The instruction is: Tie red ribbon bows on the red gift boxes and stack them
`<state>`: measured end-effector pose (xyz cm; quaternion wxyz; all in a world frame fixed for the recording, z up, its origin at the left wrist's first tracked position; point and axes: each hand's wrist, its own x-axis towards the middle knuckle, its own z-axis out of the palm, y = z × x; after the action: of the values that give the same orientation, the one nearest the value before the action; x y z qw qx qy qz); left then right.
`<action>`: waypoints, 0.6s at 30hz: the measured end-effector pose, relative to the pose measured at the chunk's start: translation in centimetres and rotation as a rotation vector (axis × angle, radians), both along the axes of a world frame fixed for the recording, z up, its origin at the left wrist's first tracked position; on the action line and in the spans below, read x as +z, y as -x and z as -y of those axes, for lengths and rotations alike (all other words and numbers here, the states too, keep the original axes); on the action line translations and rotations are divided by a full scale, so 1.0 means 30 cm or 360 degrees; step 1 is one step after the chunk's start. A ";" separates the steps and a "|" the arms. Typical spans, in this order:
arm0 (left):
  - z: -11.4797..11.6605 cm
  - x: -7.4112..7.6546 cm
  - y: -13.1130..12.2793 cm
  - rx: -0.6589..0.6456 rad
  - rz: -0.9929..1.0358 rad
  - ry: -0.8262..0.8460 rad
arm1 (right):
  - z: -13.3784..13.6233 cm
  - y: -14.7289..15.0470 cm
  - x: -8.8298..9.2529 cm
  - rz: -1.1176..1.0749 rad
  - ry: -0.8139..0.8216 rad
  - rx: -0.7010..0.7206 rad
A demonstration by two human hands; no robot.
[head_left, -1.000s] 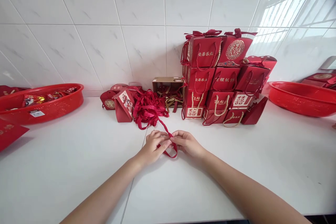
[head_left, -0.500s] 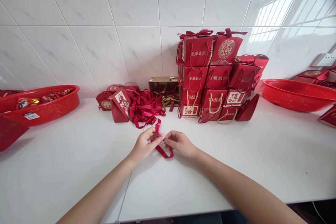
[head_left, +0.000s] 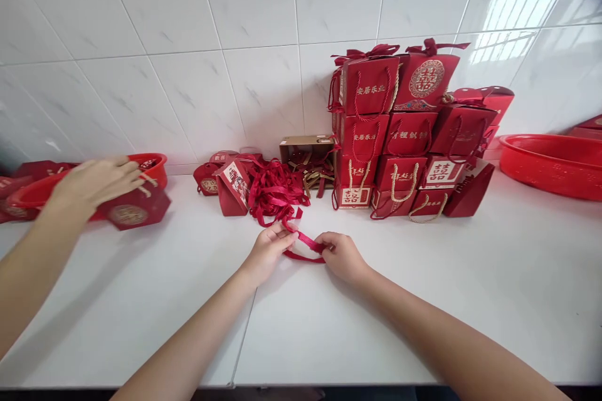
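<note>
A narrow dark-red satin ribbon (head_left: 309, 242) hangs looped between two hands, with no finished knot that I can make out.
The fingers of the left hand (head_left: 268, 252) pinch one end of the loop; those of the right hand (head_left: 344, 258) close on the other. Just beyond them lies a loose heap of crimson ribbons (head_left: 277, 188); farther off, to their right, stand stacked red cardboard boxes (head_left: 407, 131), some already topped with red bows (head_left: 376, 52).
</note>
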<state>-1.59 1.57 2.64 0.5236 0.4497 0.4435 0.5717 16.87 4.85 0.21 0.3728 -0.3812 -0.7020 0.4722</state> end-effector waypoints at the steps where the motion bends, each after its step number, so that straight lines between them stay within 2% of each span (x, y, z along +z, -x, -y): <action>1: -0.004 0.002 0.006 0.0033 0.0036 -0.0005 | 0.000 0.000 0.001 -0.0022 0.0028 0.0020; 7: -0.020 0.011 0.034 0.0170 0.0301 0.0006 | 0.014 0.007 0.019 -0.0205 0.0101 0.0132; 12: -0.023 0.021 0.052 0.0263 0.0498 0.0025 | 0.019 0.006 0.002 -0.0245 0.0194 0.0221; 18: -0.032 0.037 0.106 0.0437 0.0562 -0.0057 | 0.023 0.005 0.004 -0.0252 0.0347 0.0288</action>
<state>-4.76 2.55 3.74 0.5024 0.2872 0.3918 0.7153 16.73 4.17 0.32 0.3393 -0.3160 -0.6465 0.6059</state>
